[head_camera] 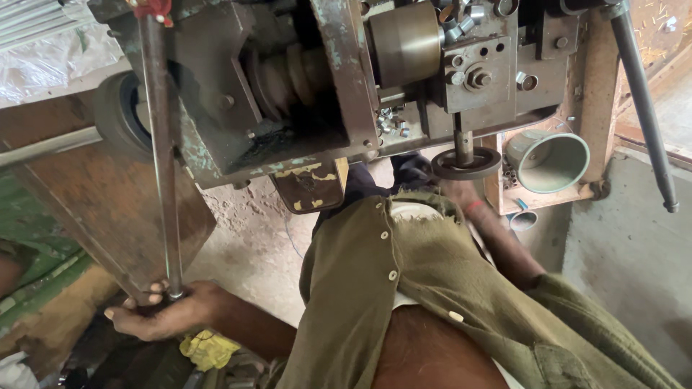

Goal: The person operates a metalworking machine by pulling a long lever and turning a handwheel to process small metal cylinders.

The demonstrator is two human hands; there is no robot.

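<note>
The left hand [162,313] is closed around the lower end of a long rusty steel lever rod [162,158] on the worn green-painted metal machine [288,94]. The right hand [455,189] reaches the round black handwheel [466,163]; I cannot tell its grip. This looks like machine operation: one lever pulled, one wheel needing steady turning. A second dark rod [641,108] hangs right.

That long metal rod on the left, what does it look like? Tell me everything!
The long metal rod is thin, round and grey-brown, rusty-looking with a shiny streak. It runs almost straight down the picture from a red fitting at the top of the worn, paint-chipped machine. The left hand grips its lower end, fingers curled around it. Nothing else can be seen touching it along its length.
</note>
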